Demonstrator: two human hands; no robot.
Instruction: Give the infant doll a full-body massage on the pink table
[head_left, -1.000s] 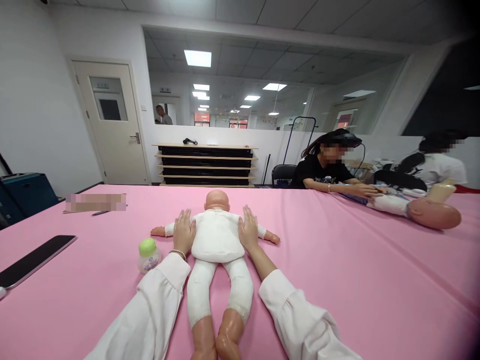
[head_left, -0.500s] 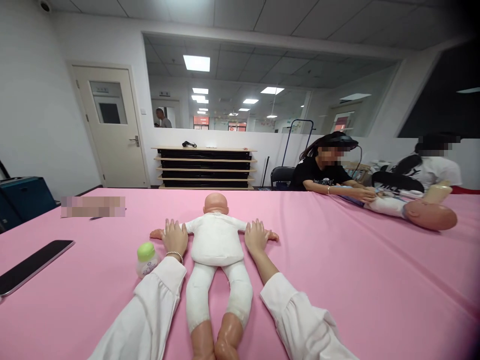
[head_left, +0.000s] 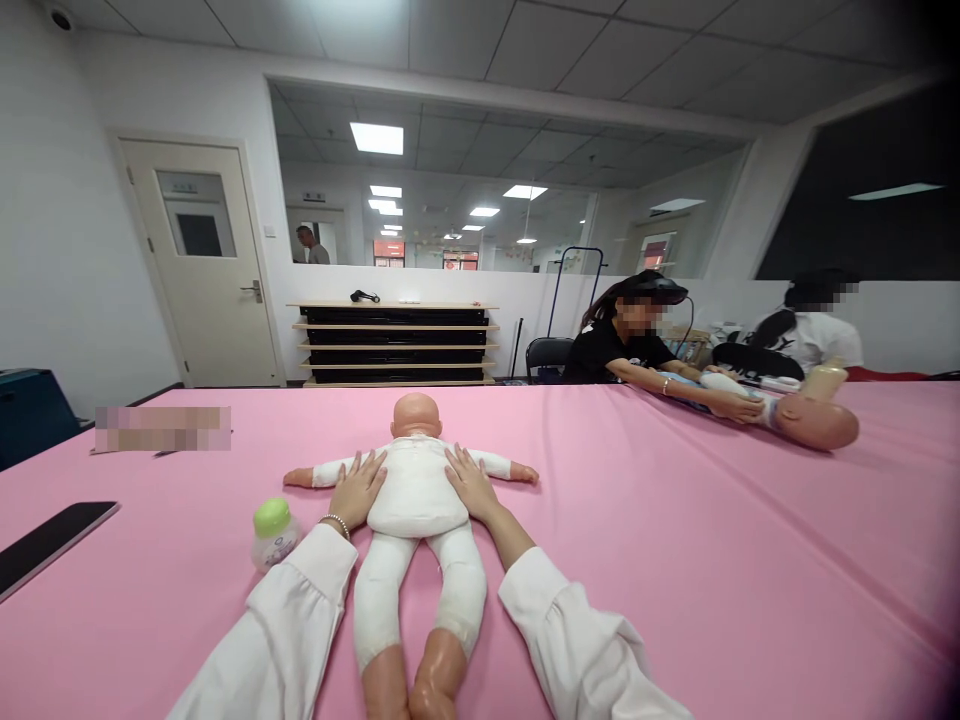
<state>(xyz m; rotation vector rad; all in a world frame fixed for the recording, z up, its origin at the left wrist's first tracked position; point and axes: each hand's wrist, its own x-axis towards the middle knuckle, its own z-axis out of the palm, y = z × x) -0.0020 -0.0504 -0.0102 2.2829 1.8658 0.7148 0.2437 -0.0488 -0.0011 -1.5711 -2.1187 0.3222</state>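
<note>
A baby doll point(head_left: 414, 490) with a white cloth body lies face down on the pink table point(head_left: 675, 560), head away from me, arms spread. My left hand point(head_left: 358, 490) rests flat on the left side of its torso, fingers apart. On the torso's right side lies my right hand point(head_left: 468, 482), also flat with fingers spread. Neither hand grips anything. A small bottle with a green cap point(head_left: 274, 531) stands just left of my left wrist.
A dark tablet point(head_left: 46, 537) lies at the table's left edge. Across the table at the right, two people point(head_left: 626, 335) handle another doll point(head_left: 814, 422). Low shelves point(head_left: 394, 345) and a door point(head_left: 201, 265) stand along the back wall.
Both hands slid from the doll's upper arms inward onto the sides of its torso. The view shifted slightly to the right.
</note>
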